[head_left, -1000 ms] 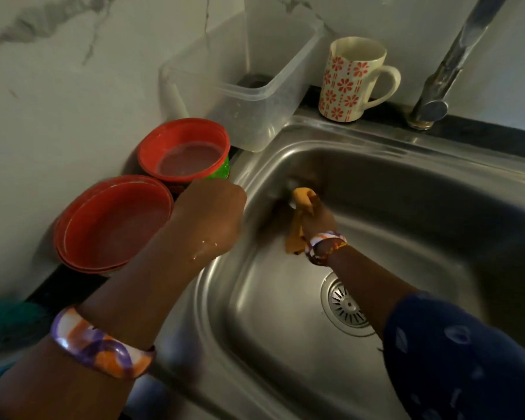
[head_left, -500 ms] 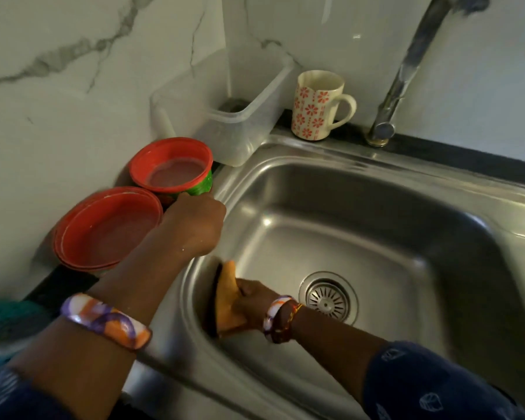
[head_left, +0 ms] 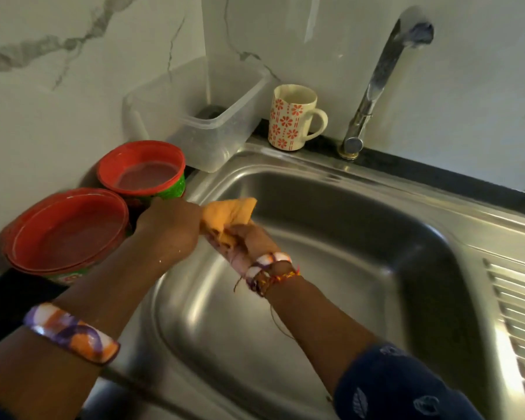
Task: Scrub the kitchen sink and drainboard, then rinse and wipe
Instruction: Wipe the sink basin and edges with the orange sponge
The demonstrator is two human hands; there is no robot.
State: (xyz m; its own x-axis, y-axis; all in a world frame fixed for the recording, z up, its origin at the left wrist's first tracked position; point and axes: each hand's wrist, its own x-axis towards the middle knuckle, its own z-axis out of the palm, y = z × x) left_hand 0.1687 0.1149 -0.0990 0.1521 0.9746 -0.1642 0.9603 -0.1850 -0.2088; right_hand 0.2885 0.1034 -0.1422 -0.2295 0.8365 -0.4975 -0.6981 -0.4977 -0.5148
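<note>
Now both hands grip orange cloth (head_left: 229, 214) above sink (head_left: 331, 268), left hand (head_left: 169, 230), right hand (head_left: 249, 241), cloth lying left-right

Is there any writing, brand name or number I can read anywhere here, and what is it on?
None can be read.
Lower red tub: red marks on its green side, too blurred to read.
Upper red tub: green printed side, nothing legible.
Mug: only a red flower pattern, no words.

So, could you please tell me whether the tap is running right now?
Off, as far as visible: no stream falls from the chrome tap into the steel sink.
</note>
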